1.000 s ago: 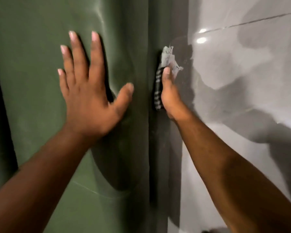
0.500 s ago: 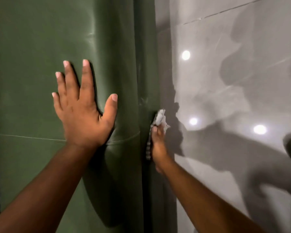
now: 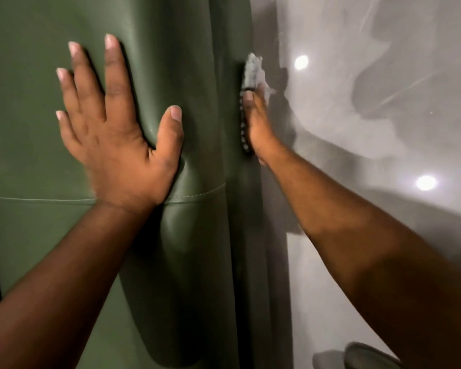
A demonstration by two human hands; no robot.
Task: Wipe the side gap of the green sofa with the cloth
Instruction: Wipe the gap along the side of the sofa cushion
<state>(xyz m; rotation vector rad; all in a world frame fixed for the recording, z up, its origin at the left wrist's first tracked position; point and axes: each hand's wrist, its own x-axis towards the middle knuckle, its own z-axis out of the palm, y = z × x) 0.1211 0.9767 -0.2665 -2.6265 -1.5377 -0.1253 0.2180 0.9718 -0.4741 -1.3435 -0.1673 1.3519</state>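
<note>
The green sofa fills the left half of the head view, its smooth leather crossed by a stitched seam. My left hand lies flat on the cushion with fingers spread, pressing a dent into it. My right hand is at the sofa's right side edge, holding a pale grey cloth with a dark striped hem against the side panel. The cloth's top sticks out above my fingertips. Most of the cloth is hidden behind my hand and the sofa's edge.
A glossy grey tiled floor lies to the right of the sofa, with bright light reflections and dark shadows on it. A rounded grey-green object shows at the bottom right, partly behind my right forearm.
My right hand has slid the cloth along the sofa's side edge, away from me again after drawing back half a second ago. My left hand has stayed pressed flat on the cushion.
</note>
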